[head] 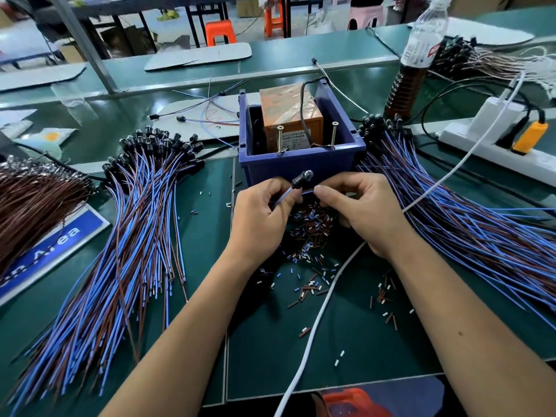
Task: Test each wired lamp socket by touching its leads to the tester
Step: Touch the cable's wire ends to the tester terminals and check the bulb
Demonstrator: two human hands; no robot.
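Nearest: scattered short offcuts of brown, blue and white wire insulation (310, 230) on the dark green table (355, 350), crossed by a white cable (313, 326).

Just above the offcuts: left hand (261, 212) and right hand (358, 212), both curled, together holding one small black lamp socket with blue and brown leads (301, 179). Left fingers pinching the blue lead just below the socket; right fingertips pinching the lead beside it. Socket raised off the table, tilted, just in front of the bin's near wall.

Step in hand, as a judgement: one socket picked up, leads being sorted for testing; no contact with the tester yet. Next move likely calls for separating the two bare lead ends and bringing one to each of the two upright metal screws (333, 135).

Left of the hands: fanned heap of wired sockets (144, 224). Right: similar heap (451, 218). Tested or untested, impossible to tell.

Beyond the hands: open-topped blue plastic bin (301, 167), holding an orange box-shaped tester wrapped in clear film (288, 106) with a black cord, screws at its front edge.

Farther right: white power strip (493, 139); clear plastic bottle of brown liquid (415, 61).
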